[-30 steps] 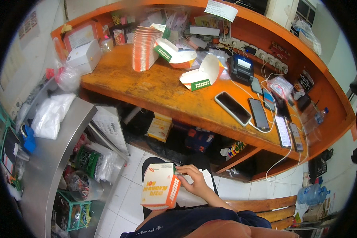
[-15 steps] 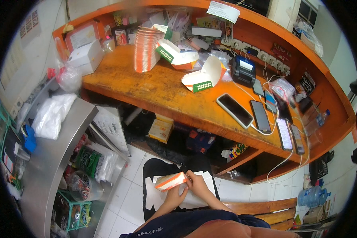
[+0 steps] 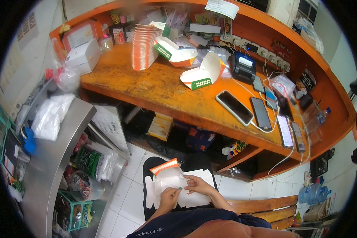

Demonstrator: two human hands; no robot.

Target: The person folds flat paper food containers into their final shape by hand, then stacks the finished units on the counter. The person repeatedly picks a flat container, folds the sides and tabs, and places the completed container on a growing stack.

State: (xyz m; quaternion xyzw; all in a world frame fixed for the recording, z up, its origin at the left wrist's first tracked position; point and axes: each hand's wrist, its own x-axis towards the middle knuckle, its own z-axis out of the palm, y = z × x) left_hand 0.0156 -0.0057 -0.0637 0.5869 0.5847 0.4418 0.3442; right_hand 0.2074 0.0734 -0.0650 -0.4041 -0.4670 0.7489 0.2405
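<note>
On my lap, a partly folded paper food box shows its white inside, with an orange-and-white patterned edge at the far side. My left hand is closed, its thumb and fingers pinching the near edge of the box. Just to the right, my right hand is also closed, with its fingertips on the box's right flap. Flat white card blanks lie under the box across my dark-clothed thighs. On the desk stand two opened paper food boxes beside a tall stack of nested food boxes.
Several phones with charging cables lie on the orange wooden desk, near a small black printer. To my left is a metal counter with a white plastic bag. A slatted wooden bench is at my right.
The box has turned and opened out, so its white inside now faces up instead of its orange side. Both hands have shifted to its near and right edges.
</note>
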